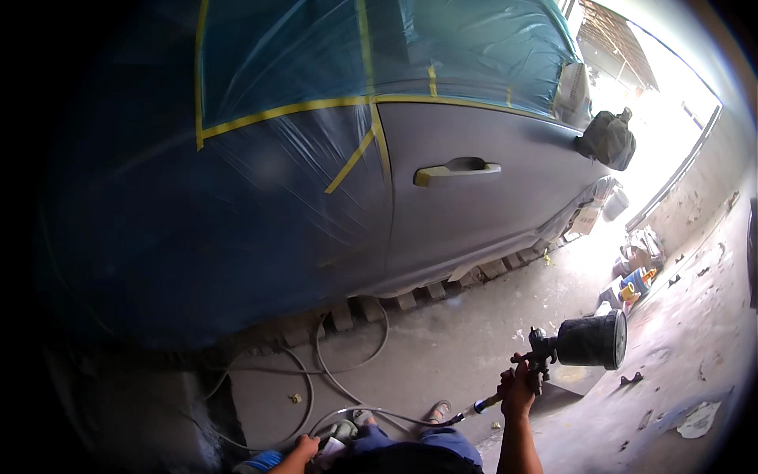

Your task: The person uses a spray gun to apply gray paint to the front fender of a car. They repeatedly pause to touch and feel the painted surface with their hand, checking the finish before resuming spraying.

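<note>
Spray gun (570,347) is the thing I am working with, though going from my left side across it comes last. Far left, the rear of the car is wrapped in blue plastic sheet (260,205) edged with yellow tape (351,161). Low down near the bottom edge, my left hand (304,449) rests by my knee, touching something pale that I cannot make out; whether those fingers are curled or loose I cannot tell. An air hose (347,371) loops over the concrete floor (442,347) in front of my sandal (439,411) and runs to the base of the gun. Above that, the bare grey door (474,197) stands uncovered, its handle (456,171) taped over, with a wrapped mirror (608,140) at its front end. My right hand (517,391) is wrapped tight round the grip, raised away from my body. The gun's dark cup (592,340) lies on its side, its long axis running left to right, pointing off to my right and not at the panel. The door sits up and to the left of the gun, well apart from it, and my right hand is much the nearer one to it.
</note>
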The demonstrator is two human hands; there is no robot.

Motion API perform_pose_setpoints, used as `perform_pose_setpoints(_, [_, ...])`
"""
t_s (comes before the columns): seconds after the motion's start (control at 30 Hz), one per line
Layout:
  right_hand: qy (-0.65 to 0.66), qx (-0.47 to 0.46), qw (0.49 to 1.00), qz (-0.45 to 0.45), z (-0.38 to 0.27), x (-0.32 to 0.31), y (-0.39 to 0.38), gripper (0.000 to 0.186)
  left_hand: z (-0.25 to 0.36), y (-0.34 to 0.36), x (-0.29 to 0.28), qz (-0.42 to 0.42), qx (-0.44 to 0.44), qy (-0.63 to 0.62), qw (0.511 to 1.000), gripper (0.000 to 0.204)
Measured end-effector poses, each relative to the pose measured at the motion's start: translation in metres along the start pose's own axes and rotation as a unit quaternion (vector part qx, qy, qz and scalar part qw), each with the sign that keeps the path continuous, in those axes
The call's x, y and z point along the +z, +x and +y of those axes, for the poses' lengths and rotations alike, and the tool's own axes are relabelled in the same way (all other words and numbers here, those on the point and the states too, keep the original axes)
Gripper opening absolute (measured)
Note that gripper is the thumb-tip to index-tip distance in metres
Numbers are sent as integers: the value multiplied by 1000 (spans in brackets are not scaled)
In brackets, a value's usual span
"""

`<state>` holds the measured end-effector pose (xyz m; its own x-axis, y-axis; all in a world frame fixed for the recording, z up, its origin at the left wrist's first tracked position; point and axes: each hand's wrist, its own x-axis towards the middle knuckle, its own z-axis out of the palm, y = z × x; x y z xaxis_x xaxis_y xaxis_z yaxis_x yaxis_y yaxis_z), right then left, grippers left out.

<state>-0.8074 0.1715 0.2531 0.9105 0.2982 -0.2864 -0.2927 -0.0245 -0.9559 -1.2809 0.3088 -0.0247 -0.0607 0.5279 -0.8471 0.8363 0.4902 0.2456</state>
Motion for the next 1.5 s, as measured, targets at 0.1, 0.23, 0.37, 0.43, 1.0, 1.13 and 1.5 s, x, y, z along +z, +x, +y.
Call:
perform_pose_setpoints(0.1, [36, 22, 998, -38, 8, 4, -1, 31, -9, -1, -9, 11, -2, 6, 1000, 40])
perform_pose_setpoints(0.23, [45, 8, 970, -239, -11, 38, -8, 31, 2, -16, -11, 57, -24, -13, 998, 34])
perform_pose_setpoints(0.37, [72, 9, 946, -317, -30, 41, 29, 28, 22, -24, 7, 65, -14, 6, 998, 34])
perform_pose_setpoints(0.43, [126, -25, 949, -287, -11, 13, 67, 39, 31, -17, 22, 93, 26, 38, 995, 38])
perform_pose_setpoints(1.0, [70, 27, 948, -308, -85, -86, 175, 41, 160, -93, 126, 76, 37, 128, 988, 65])
perform_pose_setpoints(1.13, [57, 18, 910, -411, -116, -53, 182, 42, 184, -91, 127, 57, 16, 138, 989, 64])
perform_pose_setpoints(1.5, [50, -15, 998, -20, -158, -108, 227, 36, 246, -8, 125, -21, 63, 114, 991, 54])
